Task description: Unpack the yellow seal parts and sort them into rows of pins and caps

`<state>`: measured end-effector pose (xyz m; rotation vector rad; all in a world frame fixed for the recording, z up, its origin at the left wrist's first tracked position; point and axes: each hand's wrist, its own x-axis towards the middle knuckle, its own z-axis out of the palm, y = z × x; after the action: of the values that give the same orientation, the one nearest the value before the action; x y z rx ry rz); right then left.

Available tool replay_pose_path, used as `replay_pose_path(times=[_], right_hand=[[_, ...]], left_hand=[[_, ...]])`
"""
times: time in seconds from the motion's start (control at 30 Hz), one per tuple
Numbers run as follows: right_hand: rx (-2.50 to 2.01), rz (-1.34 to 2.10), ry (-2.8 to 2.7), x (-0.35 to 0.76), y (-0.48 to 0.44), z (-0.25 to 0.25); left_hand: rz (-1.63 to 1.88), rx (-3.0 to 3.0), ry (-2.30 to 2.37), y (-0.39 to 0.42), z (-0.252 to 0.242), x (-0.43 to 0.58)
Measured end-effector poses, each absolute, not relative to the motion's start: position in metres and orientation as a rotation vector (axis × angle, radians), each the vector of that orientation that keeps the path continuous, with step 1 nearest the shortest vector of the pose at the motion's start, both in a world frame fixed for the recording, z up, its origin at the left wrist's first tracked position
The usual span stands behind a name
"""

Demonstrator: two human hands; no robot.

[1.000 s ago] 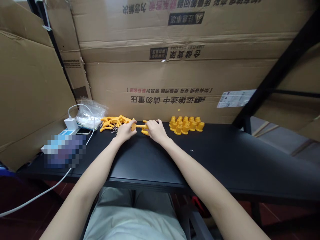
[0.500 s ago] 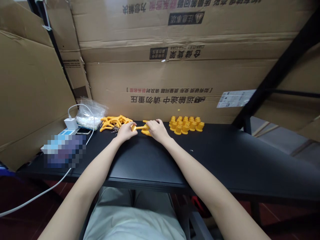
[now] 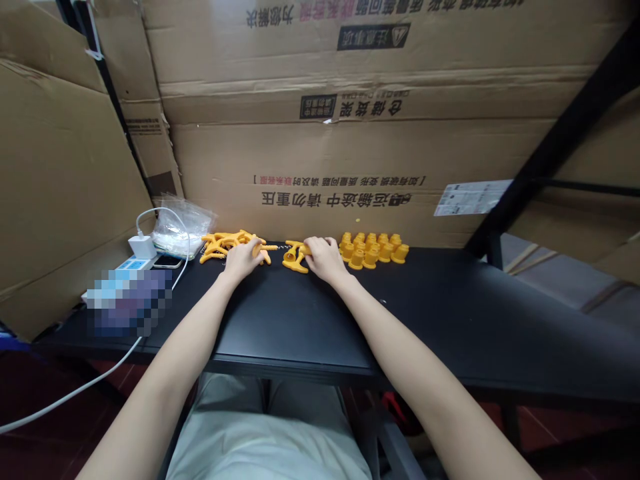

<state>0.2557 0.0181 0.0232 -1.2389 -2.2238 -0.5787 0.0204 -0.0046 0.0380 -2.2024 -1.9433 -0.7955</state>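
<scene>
My left hand [image 3: 243, 259] is closed on an orange plastic piece [image 3: 262, 250] beside the pile of orange curved parts [image 3: 223, 243] at the back of the black table [image 3: 300, 313]. My right hand [image 3: 325, 257] is closed on another orange plastic part [image 3: 295, 257] lying just left of it. A small metal spring shows between the two pieces. To the right of my right hand stands a cluster of orange cone-shaped caps [image 3: 373, 249].
Cardboard boxes [image 3: 325, 147] wall the table's back and left. At the left lie a clear plastic bag [image 3: 180, 227], a white charger [image 3: 142, 246] with cable, a phone and a power strip. A black shelf post [image 3: 560, 140] slants at the right.
My hands have pulled apart: the left one moved left toward the pile with its piece, the right one moved right toward the caps. The joined orange piece now shows as two parts.
</scene>
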Motion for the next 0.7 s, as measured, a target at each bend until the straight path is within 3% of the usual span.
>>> replay_pose_path(times=[0.27, 0.7], right_hand=[[-1.203, -0.507, -2.214, 0.257, 0.020, 0.019], [-1.229, -0.435, -2.213, 0.260, 0.022, 0.016]], left_hand=[[-0.667, -1.963, -2.125, 0.008, 0.033, -0.005], [-0.736, -1.862, -2.109, 0.015, 0.024, -0.017]])
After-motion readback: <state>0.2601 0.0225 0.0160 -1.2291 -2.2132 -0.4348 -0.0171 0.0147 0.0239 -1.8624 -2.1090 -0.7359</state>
